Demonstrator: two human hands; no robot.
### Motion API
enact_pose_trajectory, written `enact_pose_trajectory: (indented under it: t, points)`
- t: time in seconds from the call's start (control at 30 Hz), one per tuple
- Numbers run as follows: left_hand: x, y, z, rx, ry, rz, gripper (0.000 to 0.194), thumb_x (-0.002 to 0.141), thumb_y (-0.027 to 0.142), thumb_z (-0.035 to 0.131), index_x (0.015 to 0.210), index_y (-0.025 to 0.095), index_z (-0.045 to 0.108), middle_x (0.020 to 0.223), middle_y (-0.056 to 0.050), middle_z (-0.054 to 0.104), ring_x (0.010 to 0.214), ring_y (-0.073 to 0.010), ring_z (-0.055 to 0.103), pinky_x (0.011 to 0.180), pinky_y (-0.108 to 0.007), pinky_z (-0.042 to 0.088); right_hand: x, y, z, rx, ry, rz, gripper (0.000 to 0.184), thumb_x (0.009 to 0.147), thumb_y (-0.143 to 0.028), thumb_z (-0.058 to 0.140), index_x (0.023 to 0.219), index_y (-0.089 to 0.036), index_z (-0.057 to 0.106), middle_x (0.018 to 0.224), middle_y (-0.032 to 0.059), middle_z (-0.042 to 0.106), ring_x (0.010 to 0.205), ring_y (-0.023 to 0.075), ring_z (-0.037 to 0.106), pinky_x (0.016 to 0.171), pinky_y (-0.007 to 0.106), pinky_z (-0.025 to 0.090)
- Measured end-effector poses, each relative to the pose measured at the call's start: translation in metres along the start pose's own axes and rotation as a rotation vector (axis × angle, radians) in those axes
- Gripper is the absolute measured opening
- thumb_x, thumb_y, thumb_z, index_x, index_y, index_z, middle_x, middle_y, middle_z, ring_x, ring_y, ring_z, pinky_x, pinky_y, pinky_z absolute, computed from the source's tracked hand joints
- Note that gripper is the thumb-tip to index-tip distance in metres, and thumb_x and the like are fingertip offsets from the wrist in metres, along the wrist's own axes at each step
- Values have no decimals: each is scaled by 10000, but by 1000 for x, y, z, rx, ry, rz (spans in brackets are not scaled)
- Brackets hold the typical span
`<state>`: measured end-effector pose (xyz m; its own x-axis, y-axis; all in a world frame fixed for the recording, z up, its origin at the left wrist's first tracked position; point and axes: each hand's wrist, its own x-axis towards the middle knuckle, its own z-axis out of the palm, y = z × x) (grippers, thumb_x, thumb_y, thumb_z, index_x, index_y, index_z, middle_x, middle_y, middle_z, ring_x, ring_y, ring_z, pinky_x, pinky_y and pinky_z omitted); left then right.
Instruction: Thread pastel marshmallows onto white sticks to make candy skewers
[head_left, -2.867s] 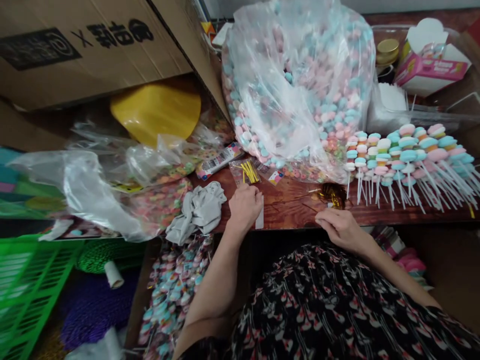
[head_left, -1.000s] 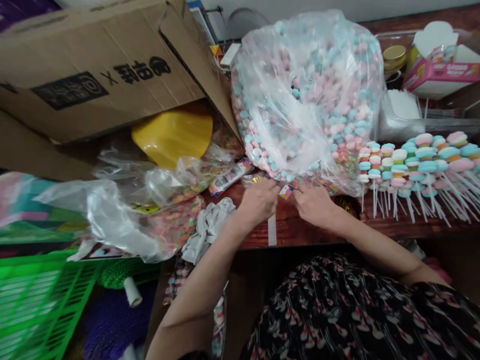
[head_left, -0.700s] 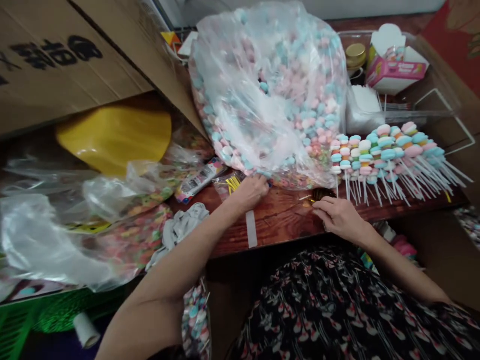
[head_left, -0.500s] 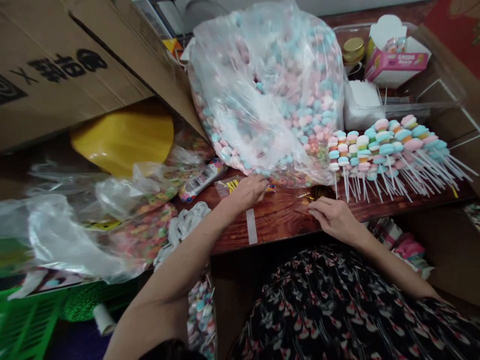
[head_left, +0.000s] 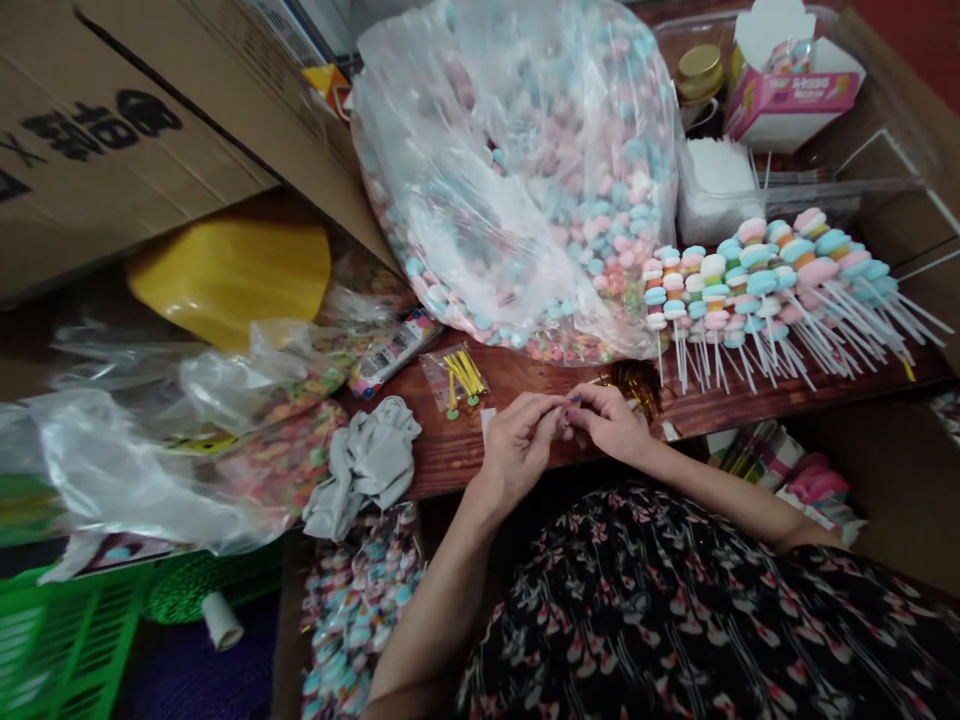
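My left hand [head_left: 519, 447] and my right hand [head_left: 606, 421] meet above the front of the wooden table [head_left: 450, 460], their fingertips pinched together. Whatever lies between the fingertips is too small to make out. A bundle of gold twist ties [head_left: 636, 386] lies just beyond my right hand. Left of my hands is a small clear packet of yellow sticks [head_left: 454, 377]. A huge clear bag of pastel pink and blue candies [head_left: 525, 170] towers behind them. To the right, candy skewers on white sticks [head_left: 757, 290] lie in a fan.
A grey crumpled cloth [head_left: 364, 466] lies left of my hands. Beyond it are loose plastic bags and a large cardboard box [head_left: 135, 120] overhanging a yellow plastic piece [head_left: 229, 280]. Wrapped candies [head_left: 358, 610] sit below the table edge, with a green crate [head_left: 67, 640] at lower left.
My hands have come together at the table's front. My left hand has left the yellow-stick packet, and my right hand has moved left from the gold ties. The view has shifted slightly.
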<state>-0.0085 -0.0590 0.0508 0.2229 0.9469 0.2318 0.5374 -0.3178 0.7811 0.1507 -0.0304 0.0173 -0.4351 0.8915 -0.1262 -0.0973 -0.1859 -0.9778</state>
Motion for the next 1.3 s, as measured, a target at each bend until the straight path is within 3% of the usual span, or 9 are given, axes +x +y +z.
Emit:
enact_pose_trajectory:
  t: [0.17, 0.33, 0.43, 0.53, 0.7, 0.8, 1.03, 1.13, 1.3]
  points:
    - [-29, -7, -11, -1, 86, -36, 196, 900, 274, 589, 1058, 208, 684, 1009, -65, 709, 898, -177, 666, 793, -315, 553, -3, -2, 12, 19, 4, -35, 116, 850, -274, 565, 799, -174, 596, 654, -28, 623, 532, 94, 542, 530, 212, 444]
    - [-33, -20, -56, 410, 503, -28, 81, 863, 241, 633, 895, 250, 707, 915, -41, 677, 867, -199, 622, 832, -413, 512, 11, -11, 1, -793, -100, -295, 176, 909, -191, 501, 995, -150, 649, 1035, 88, 674, 936, 176, 593, 823, 304, 456]
    - [-24, -28, -54, 634, 454, 118, 62, 823, 204, 662, 831, 252, 700, 834, -46, 665, 840, -215, 600, 840, -447, 478, 21, -7, 5, -1282, -236, -240, 218, 920, -186, 473, 1066, -160, 631, 1109, 117, 629, 989, 223, 540, 765, 325, 429]
    - [-16, -35, -33, 638, 381, 220, 70, 806, 168, 660, 772, 227, 672, 772, -38, 661, 765, -195, 592, 790, -411, 469, 25, -6, 7, -1488, -329, -200, 236, 916, -145, 430, 1059, -164, 617, 1091, 119, 611, 992, 248, 516, 740, 342, 405]
    - [-19, -49, -27, 515, 562, 161, 73, 799, 224, 700, 789, 207, 629, 785, -46, 654, 748, -193, 578, 733, -376, 459, 11, -24, -15, -1626, -118, -81, 262, 923, -118, 369, 986, -107, 623, 999, 181, 613, 967, 283, 511, 736, 373, 370]
    - [-19, -55, -34, 554, 600, 36, 84, 822, 268, 677, 799, 202, 629, 792, -52, 654, 762, -196, 578, 722, -357, 469, 0, -34, -18, -1606, -19, -208, 263, 928, -137, 371, 1010, -123, 620, 1019, 172, 604, 965, 275, 500, 728, 366, 354]
    - [-6, -53, 7, 722, 117, 187, 174, 865, 151, 556, 965, 208, 686, 832, -79, 660, 792, -217, 581, 704, -340, 430, -5, -20, -4, -1579, -232, -210, 239, 918, -168, 427, 1034, -148, 635, 1055, 129, 610, 968, 262, 506, 725, 362, 372]
    - [-11, -46, 23, 835, -6, 130, 219, 885, 148, 515, 1021, 189, 682, 852, -97, 655, 781, -234, 570, 676, -345, 409, -16, -28, -25, -1563, -118, -203, 214, 898, -157, 451, 986, -142, 645, 1010, 113, 625, 926, 243, 503, 699, 348, 360]
    - [-20, -45, 23, 751, 28, 83, 270, 870, 132, 526, 1082, 201, 678, 967, -103, 674, 839, -238, 591, 739, -352, 434, -47, -64, -84, -1513, 204, -417, 279, 910, -187, 444, 1069, -175, 673, 959, 78, 657, 850, 202, 475, 737, 339, 339]
